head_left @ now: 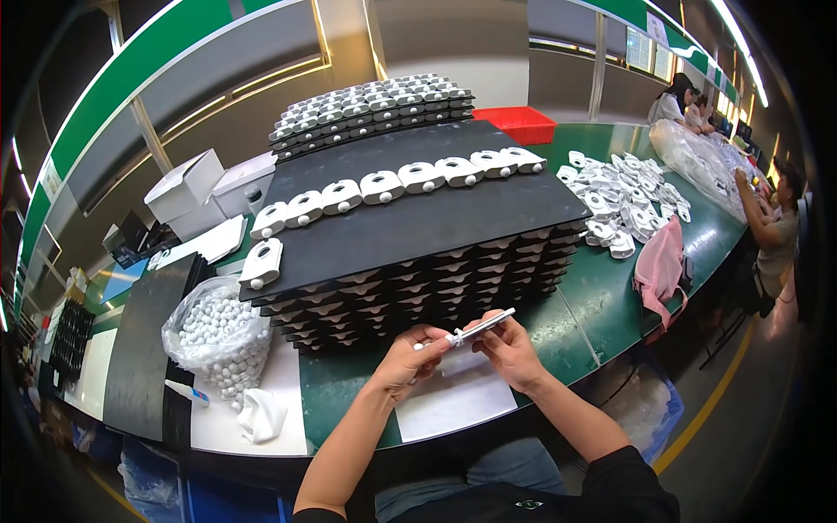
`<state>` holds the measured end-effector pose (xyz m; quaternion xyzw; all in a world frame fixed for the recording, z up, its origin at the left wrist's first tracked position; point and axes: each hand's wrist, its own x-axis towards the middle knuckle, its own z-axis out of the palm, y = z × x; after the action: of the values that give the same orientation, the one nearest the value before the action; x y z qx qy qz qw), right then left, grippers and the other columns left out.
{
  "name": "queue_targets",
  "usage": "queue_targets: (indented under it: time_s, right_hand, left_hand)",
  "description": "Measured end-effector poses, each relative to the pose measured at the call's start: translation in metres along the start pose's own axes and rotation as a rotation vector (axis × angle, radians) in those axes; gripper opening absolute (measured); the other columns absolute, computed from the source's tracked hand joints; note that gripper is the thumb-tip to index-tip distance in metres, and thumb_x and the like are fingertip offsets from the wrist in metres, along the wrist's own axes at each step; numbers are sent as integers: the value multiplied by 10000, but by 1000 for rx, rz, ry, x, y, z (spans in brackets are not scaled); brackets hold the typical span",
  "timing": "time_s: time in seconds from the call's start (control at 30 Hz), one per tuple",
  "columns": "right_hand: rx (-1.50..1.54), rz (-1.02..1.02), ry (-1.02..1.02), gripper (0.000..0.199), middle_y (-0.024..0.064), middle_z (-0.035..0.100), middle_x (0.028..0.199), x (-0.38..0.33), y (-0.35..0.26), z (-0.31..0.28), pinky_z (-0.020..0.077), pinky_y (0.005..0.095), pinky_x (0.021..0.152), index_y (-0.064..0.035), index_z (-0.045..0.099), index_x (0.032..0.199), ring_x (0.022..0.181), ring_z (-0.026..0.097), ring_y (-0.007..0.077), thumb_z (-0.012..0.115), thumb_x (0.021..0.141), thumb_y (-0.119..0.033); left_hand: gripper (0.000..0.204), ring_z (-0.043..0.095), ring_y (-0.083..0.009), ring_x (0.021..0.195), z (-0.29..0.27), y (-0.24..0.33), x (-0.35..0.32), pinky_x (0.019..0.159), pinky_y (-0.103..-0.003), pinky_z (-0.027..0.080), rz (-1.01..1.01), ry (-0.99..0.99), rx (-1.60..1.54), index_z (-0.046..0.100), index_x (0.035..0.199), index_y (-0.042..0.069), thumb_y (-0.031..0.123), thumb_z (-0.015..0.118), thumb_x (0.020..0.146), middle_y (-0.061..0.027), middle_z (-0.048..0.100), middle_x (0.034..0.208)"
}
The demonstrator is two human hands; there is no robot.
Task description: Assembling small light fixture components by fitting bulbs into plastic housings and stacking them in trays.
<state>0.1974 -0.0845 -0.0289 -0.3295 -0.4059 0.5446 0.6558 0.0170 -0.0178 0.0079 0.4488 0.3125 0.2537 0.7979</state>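
In front of my body, above a white sheet (pixel 458 401), my right hand (pixel 510 353) grips a white plastic housing (pixel 490 324), seen edge-on and tilted up to the right. My left hand (pixel 414 359) is closed at the housing's left end, thumb and fingers pinched by a small white ball-like knob (pixel 453 339). Another bit of white shows between the left fingers, too small to name. Just beyond rises a stack of black boards (pixel 410 227) with white housings between layers. On its top, a row of white housings (pixel 381 186), each with a white ball, runs across.
Left stands a clear bag of white balls (pixel 218 327), with a white cloth (pixel 261 416) and a small tube (pixel 188 392) nearby. Loose white housings (pixel 623 196) lie right, beside a pink cloth bag (pixel 660 266). Behind are a red bin (pixel 514 126) and another board stack. Co-workers sit far right.
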Motion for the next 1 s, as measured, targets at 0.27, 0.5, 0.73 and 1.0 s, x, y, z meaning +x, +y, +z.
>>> queue_targets:
  time_s: [0.27,0.5,0.73,1.0]
  right_hand:
    - [57,97,-24,155,47,562,938,-1,-10,9,423,251,698,-73,461,1040,813,528,115,488,888,-69]
    - [-252,-36,-110,177,9,545,862,10,-36,27,412,213,604,-19,503,1026,691,490,67,514,849,-20]
    - [-531,-220,-327,281,43,570,880,53,-107,95,442,230,695,-13,463,1079,808,543,82,541,811,21]
    - [-668,-79,-313,228,44,588,667,144,-93,169,386,211,494,44,567,954,559,498,72,592,784,-107]
  left_hand:
    - [203,385,-19,525,4,-4,2,454,-160,282,214,-15,169,527,739,63,66,722,683,41,466,626]
    - [328,369,-17,536,-3,-11,5,482,-167,298,548,97,324,506,659,69,90,816,555,62,450,597]
    - [341,334,-34,492,-16,-7,8,393,-161,221,321,-139,-185,479,839,77,326,693,747,47,416,632]
    - [209,308,-75,534,-19,3,4,354,-151,222,-33,-120,-551,434,856,55,255,488,880,-39,410,763]
